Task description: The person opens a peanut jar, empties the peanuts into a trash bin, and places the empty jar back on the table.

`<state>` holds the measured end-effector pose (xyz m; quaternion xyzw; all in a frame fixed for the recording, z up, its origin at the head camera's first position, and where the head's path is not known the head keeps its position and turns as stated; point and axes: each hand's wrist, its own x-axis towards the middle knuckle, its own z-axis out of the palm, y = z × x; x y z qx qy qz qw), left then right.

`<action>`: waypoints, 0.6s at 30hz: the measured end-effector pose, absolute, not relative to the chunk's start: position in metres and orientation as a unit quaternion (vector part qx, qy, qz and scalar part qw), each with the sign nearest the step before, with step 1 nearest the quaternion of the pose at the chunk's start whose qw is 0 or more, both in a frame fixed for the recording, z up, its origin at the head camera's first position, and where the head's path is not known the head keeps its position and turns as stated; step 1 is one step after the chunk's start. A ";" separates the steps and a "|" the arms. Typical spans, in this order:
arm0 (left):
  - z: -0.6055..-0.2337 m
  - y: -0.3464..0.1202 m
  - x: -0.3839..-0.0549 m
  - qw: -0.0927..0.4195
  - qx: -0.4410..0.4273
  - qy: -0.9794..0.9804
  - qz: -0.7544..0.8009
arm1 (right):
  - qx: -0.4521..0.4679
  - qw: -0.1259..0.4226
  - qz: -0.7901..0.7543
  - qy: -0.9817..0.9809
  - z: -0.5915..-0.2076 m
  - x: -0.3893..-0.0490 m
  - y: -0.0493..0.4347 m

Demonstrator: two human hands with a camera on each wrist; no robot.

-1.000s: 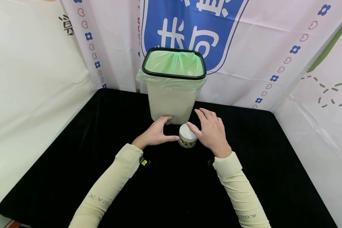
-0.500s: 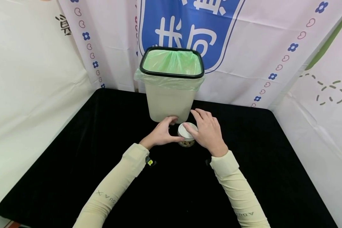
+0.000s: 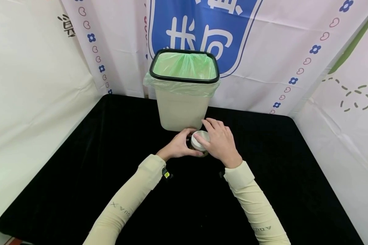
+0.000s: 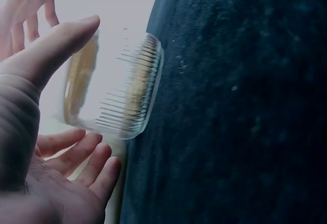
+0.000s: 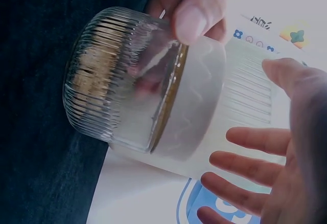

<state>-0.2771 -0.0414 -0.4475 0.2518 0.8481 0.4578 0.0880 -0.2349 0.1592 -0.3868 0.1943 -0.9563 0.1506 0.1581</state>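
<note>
A small ribbed glass jar (image 5: 97, 75) with a white lid (image 5: 196, 101) stands on the black tabletop, pale brown pieces inside it. My left hand (image 3: 179, 144) holds it from the left, the thumb across the near side and the fingers at the far side. In the right wrist view the left thumb lies on the glass close under the lid. My right hand (image 3: 220, 141) hovers at the jar's right, its fingers spread and fairly straight. The right thumb overlaps the lid in the head view, but the right wrist view shows this hand apart from it.
A beige trash bin (image 3: 182, 109) with a black rim and a green bag (image 3: 184, 68) stands right behind the jar. The black table (image 3: 79, 170) runs back to a printed curtain (image 3: 251, 51); white cloth walls (image 3: 33, 85) rise on both sides.
My left hand has moved right, from beside the jar to around it. My right hand has shifted slightly left, its thumb now over the lid in the head view.
</note>
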 end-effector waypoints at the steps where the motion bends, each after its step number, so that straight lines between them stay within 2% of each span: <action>1: -0.448 -0.041 -0.277 0.089 0.252 0.846 0.461 | 0.195 0.158 0.149 -0.957 -0.388 -0.235 0.159; 11: -0.456 -0.031 -0.276 0.082 0.252 0.842 0.469 | 0.195 0.155 0.124 -0.960 -0.396 -0.237 0.154; 18: -0.459 -0.029 -0.276 0.108 0.237 0.826 0.500 | 0.196 0.147 0.112 -0.963 -0.401 -0.239 0.153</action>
